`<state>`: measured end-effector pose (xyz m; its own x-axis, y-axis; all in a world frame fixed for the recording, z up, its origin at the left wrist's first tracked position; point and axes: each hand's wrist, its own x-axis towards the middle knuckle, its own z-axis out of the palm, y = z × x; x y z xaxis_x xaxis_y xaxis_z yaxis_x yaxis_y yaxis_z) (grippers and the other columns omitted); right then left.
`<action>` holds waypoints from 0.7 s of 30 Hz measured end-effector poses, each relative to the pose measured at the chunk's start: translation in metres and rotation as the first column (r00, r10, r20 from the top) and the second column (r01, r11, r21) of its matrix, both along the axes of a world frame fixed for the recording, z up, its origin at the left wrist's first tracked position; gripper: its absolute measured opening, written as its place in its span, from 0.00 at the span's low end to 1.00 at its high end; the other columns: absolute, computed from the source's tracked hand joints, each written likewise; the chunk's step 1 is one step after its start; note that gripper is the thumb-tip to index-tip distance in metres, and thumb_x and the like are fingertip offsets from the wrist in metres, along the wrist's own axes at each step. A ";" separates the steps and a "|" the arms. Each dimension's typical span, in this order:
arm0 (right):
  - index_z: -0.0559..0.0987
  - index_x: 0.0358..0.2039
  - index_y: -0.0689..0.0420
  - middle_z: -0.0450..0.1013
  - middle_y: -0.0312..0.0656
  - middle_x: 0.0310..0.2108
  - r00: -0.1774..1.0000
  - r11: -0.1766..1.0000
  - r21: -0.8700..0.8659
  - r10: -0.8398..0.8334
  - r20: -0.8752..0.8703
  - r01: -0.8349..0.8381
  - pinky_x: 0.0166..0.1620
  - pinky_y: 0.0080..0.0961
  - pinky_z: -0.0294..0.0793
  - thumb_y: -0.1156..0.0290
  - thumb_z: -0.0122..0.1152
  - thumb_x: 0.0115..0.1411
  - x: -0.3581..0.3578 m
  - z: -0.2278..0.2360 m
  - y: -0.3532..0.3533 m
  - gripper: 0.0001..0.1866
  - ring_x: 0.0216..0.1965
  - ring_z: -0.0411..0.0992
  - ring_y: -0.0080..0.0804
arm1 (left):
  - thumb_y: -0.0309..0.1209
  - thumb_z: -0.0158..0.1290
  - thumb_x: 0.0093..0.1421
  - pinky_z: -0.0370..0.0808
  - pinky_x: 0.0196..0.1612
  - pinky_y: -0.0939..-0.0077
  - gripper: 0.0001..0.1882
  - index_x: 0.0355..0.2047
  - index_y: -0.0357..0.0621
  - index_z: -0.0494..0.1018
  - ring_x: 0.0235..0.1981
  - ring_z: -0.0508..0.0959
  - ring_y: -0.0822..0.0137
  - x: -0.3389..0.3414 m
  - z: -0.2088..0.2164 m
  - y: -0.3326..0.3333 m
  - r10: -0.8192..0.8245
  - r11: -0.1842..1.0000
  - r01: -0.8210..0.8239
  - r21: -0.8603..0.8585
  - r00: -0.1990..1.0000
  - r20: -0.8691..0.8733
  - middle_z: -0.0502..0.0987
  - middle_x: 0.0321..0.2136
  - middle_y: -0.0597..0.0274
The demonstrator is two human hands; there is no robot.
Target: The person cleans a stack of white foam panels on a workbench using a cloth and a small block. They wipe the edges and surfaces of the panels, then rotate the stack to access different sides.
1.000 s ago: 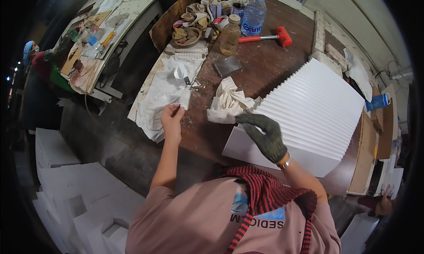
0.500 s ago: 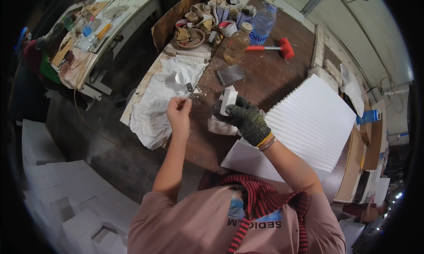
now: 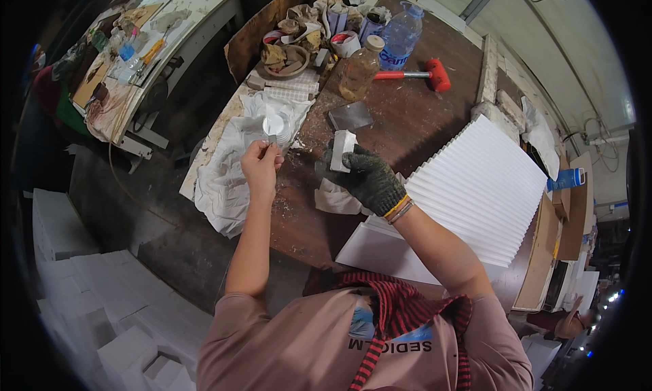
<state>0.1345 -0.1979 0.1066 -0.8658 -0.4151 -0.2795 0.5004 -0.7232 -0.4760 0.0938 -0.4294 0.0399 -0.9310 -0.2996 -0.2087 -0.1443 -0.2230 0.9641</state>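
Note:
My bare left hand [image 3: 261, 165] pinches a small flat grey blade-like piece [image 3: 272, 139] between thumb and fingers. It is above the edge of a crumpled white cloth [image 3: 224, 180]. Just beyond the fingertips, a white round lid-like thing [image 3: 274, 123] rests on the cloth. My right hand [image 3: 372, 180], in a dark knitted glove with a yellow cuff, grips a white rectangular block [image 3: 343, 150] held up at a tilt. Under that hand lies a wad of white cloth [image 3: 335, 198]. A dark grey square block [image 3: 350, 116] sits on the brown table beyond the held block.
A stack of white corrugated sheets [image 3: 479, 187] covers the table's right side. Farther back are a red mallet [image 3: 438, 75], a jar of brownish liquid [image 3: 360, 70], a large clear bottle [image 3: 402, 34] and a bowl of scraps [image 3: 285, 61]. White boxes [image 3: 119, 282] stand at the lower left.
My left hand has reached the small grey piece that lay by the lid and now pinches it. My right hand has shifted slightly and turned the white block more upright.

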 end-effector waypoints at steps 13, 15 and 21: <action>0.72 0.55 0.65 0.74 0.51 0.51 0.999 0.989 -0.143 -0.050 -0.019 0.047 0.70 0.50 0.63 0.76 0.61 0.60 -0.002 0.001 0.000 0.22 0.61 0.68 0.53 | 0.28 0.58 0.64 0.75 0.30 0.77 0.07 0.36 0.34 0.78 0.24 0.77 0.71 -0.014 -0.010 -0.029 -0.001 0.920 -0.031 -0.391 0.997 -0.081 0.79 0.25 0.65; 0.71 0.56 0.68 0.72 0.56 0.53 0.997 0.982 -0.178 -0.076 -0.024 0.071 0.72 0.52 0.59 0.74 0.61 0.61 -0.002 0.007 0.003 0.23 0.65 0.64 0.57 | 0.28 0.59 0.62 0.75 0.35 0.75 0.10 0.39 0.32 0.77 0.30 0.79 0.70 0.001 0.005 -0.021 0.111 0.775 -0.204 -0.598 0.976 -0.189 0.80 0.28 0.66; 0.70 0.56 0.73 0.69 0.60 0.59 0.994 0.924 -0.367 -0.104 0.035 0.110 0.73 0.53 0.54 0.71 0.59 0.63 0.006 0.027 0.001 0.25 0.67 0.61 0.60 | 0.26 0.56 0.65 0.74 0.34 0.79 0.05 0.37 0.36 0.77 0.30 0.75 0.77 0.085 0.044 0.061 -0.552 0.816 0.563 0.128 0.826 -0.115 0.78 0.28 0.67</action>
